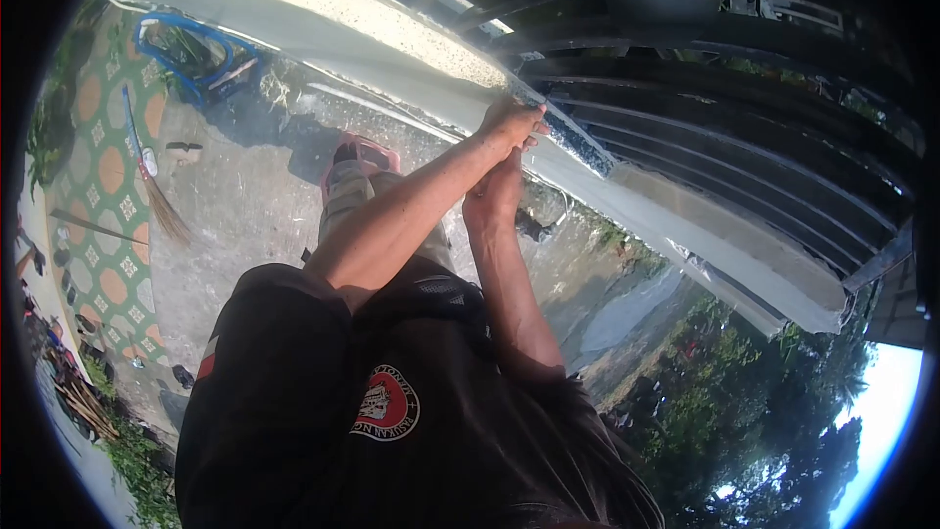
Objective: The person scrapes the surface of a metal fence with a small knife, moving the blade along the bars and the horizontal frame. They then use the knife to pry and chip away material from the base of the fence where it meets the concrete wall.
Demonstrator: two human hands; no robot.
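My left hand (510, 124) is at the edge of a pale concrete ledge (392, 69), its fingers curled closed beside a dark speckled strip (580, 142). Just below and touching or nearly touching it, my right hand (497, 186) is also closed, with its fingers bent in under the left one. Whatever the fingers hold, if anything, is hidden or too small to make out. Dark metal bars (725, 152) rise from the far side of the ledge.
Below lies a concrete floor (225, 186) with a broom (162, 201), a blue-framed item (230, 69) and patterned green tiles (108, 147) at left. A pink object (380, 155) is by my legs. Leafy plants (705, 402) grow at lower right.
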